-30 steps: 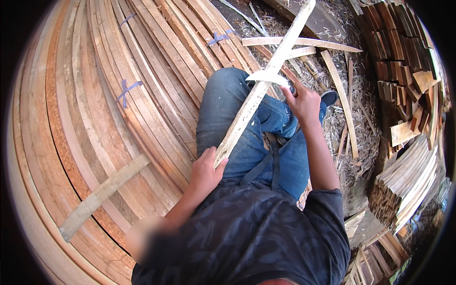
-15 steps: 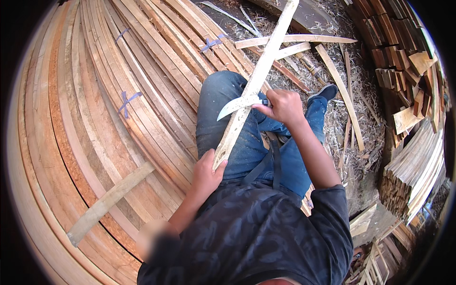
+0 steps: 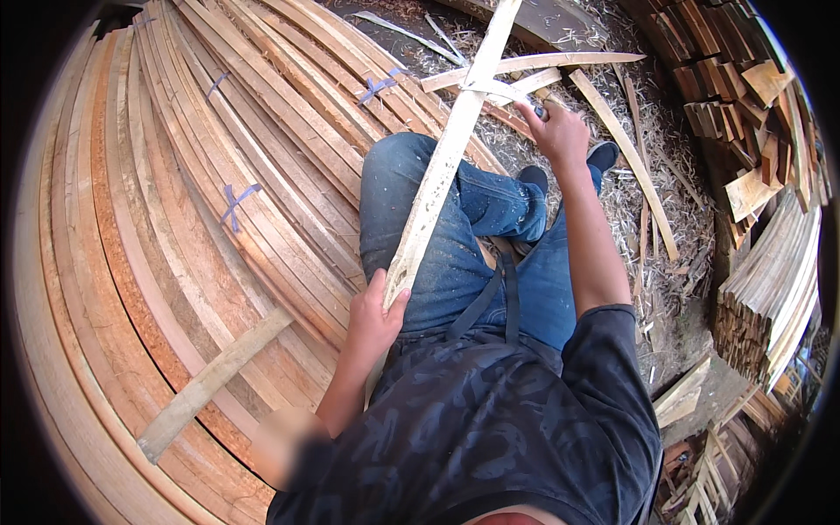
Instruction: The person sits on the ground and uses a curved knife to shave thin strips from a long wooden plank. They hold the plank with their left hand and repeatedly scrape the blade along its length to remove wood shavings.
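Since a second ago, the right hand (image 3: 557,133) has slid farther up the long wooden slat (image 3: 446,162), away from the body, closed around a blade tool (image 3: 490,87) lying across it. Lower down, the left hand (image 3: 374,317) is clamped on the slat's near end beside the left thigh. This slat rests over the jeans-clad lap (image 3: 455,262), its long axis running from that near end up and right toward the shavings-strewn ground (image 3: 630,201). If the left grip loosens, the slat could twist and the blade skid toward the knee.
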The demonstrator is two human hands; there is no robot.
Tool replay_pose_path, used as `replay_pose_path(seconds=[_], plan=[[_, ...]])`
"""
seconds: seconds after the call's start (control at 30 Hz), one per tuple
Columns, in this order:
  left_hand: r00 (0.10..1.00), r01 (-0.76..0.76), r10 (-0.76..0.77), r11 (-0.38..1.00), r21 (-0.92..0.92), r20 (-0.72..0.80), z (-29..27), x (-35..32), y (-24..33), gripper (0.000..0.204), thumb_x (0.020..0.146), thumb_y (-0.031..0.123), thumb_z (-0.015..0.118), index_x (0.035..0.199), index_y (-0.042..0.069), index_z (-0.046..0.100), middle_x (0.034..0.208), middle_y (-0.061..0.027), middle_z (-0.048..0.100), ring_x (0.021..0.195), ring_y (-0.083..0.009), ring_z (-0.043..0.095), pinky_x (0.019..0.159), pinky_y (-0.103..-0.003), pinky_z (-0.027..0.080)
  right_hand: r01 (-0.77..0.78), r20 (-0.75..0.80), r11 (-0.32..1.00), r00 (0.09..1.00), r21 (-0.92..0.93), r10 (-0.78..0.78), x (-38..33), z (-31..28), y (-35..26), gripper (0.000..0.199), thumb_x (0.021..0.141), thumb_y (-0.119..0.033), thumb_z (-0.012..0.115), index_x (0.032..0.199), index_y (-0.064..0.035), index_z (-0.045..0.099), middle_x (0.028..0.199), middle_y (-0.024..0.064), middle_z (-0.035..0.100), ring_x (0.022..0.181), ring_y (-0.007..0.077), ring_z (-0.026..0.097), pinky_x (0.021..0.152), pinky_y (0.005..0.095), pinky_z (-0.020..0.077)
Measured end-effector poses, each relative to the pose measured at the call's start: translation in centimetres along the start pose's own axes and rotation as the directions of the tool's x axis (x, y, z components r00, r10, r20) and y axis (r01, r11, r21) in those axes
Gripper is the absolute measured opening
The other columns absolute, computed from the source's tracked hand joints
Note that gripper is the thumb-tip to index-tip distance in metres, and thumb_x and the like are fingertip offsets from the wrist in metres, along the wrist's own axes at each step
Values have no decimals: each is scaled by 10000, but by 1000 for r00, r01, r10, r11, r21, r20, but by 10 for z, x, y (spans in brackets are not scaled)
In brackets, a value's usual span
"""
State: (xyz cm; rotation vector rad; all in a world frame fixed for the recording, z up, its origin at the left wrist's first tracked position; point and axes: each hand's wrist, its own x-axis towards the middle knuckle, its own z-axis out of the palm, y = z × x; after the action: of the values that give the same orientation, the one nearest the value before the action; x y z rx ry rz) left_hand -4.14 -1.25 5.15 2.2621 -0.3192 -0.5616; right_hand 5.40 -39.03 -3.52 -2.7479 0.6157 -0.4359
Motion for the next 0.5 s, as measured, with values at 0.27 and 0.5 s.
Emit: replay_pose_path(seconds=[0.27,0.5], plan=[[999,51,-51,998,36,-9,2,-11,1,279,900,183,643,1020,-31,512,733,-267,616,707,-446,640,589,-444,483,34,-32,991,999,133,-30,-2,2,-39,676,882,-672,513,668,-41,627,560,111,610,495,279,614,500,386,493],[992,114,-106,987,-117,73,-10,-15,-15,313,908,122,620,1141,-49,499,795,-232,635,750,-358,666,656,-400,506,-157,209,964,971,214,112,-32,-7,-8,465,859,-442,669,848,22,644,717,192,670,695,380,663,641,464,511]])
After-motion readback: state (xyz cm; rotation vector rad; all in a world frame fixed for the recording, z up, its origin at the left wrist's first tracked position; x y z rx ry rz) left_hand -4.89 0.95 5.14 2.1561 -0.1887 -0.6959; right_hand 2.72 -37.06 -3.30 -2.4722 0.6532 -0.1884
